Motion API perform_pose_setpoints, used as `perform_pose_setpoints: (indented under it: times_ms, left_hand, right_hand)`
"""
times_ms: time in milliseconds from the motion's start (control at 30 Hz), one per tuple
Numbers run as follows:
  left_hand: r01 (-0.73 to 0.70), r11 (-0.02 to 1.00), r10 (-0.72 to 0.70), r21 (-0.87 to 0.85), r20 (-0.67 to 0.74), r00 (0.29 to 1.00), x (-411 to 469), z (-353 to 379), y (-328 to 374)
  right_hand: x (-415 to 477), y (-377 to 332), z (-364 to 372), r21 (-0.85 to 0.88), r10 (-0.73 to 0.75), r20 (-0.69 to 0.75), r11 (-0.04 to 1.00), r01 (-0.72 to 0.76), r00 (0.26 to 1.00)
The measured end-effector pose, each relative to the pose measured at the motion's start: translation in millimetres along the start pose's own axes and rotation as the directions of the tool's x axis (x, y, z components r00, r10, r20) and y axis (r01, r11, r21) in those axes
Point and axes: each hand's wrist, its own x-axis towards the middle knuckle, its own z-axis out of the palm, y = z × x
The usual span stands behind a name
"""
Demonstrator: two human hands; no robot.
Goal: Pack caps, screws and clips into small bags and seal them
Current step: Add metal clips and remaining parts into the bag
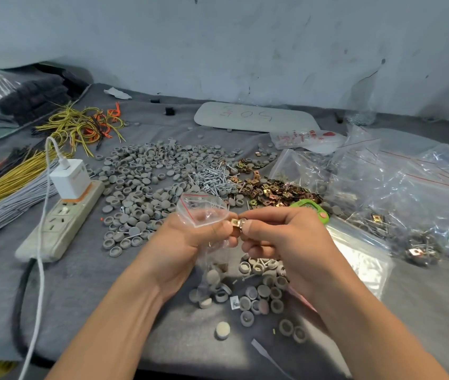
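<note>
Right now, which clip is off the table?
The clip that the right hand pinches beside the bag; the other loose ones lie in a pile.

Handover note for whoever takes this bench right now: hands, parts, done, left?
Left hand holds a small bag, mouth open. Right hand pinches a clip at the bag's mouth.
Loose caps, screws and the clip pile lie ahead on the table; filled bags are at right.
Done: some bags packed.
Left: drop the clip in, check this bag's contents (hard to see), seal it, carry on.
</note>
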Motion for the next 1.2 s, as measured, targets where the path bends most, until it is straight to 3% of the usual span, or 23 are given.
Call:
perform_pose_setpoints:
  times_ms: [100,267,600,767,900,1033,1133,1200]
  left_hand:
    - [-0.149,0.977,0.142,0.149,0.058,0.988,-2,1,0]
    - [-0.306,0.902,0.343,0.304,-0.076,0.936,3,9,-4]
    - [-0.357,0.899,0.406,0.254,-0.178,0.896,0,18,-9]
    - [-0.342,0.9,0.4,0.271,-0.204,0.893,1,22,-9]
    - [-0.383,0.862,0.47,0.332,-0.238,0.85,-4,17,-6]
    - [-0.288,0.916,0.37,0.28,-0.313,0.875,1,10,-8]
    - [-0.197,0.959,0.256,0.203,-0.329,0.909,5,8,-10]
    - [-0.183,0.964,0.236,0.193,-0.304,0.923,6,8,-10]
  right_hand:
    - [3,3,-3,0.047,0.036,-0.014,0.998,-0.035,0.999]
    - [1,3,3,0.075,-0.011,-0.023,0.997,0.013,1.0]
    - [6,6,7,0.023,-0.146,-0.138,0.988,0.151,0.98]
    - [8,11,13,-0.095,-0.251,-0.238,0.968,0.234,0.939]
    - [12,5,-1,-0.004,-0.192,-0.35,0.979,0.203,0.917]
    - [11,3,-2,0.25,0.042,-0.133,0.968,-0.008,0.99]
    - [10,8,2,0.461,0.245,0.044,0.855,-0.237,0.969]
    - [10,8,3,0.551,0.277,0.118,0.781,-0.294,0.954]
